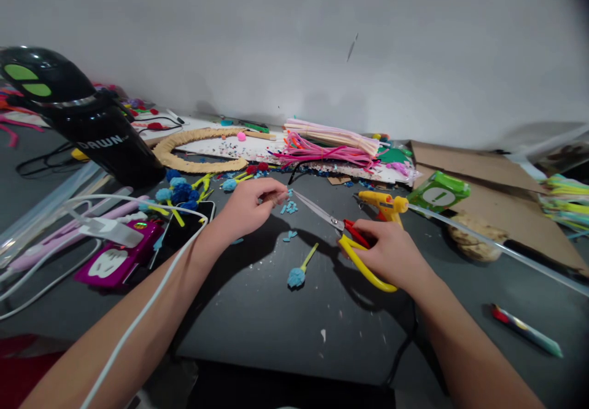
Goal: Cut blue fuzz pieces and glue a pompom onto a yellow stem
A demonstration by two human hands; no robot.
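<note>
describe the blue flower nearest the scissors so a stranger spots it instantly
On the dark grey table, find the right hand holding scissors. Left of their yellow handle lies a blue flower with a yellow-green stem. Unlike the other blue flowers farther back, it lies by itself.

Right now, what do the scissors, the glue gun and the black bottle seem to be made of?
Scissors: blades look like smooth metal, silvery grey; handles probably plastic, evenly red and yellow.
Glue gun: likely moulded plastic, judging by its plain yellow body.
Black bottle: glossy, showing bright reflections; coated metal or plastic, unclear which.
</note>
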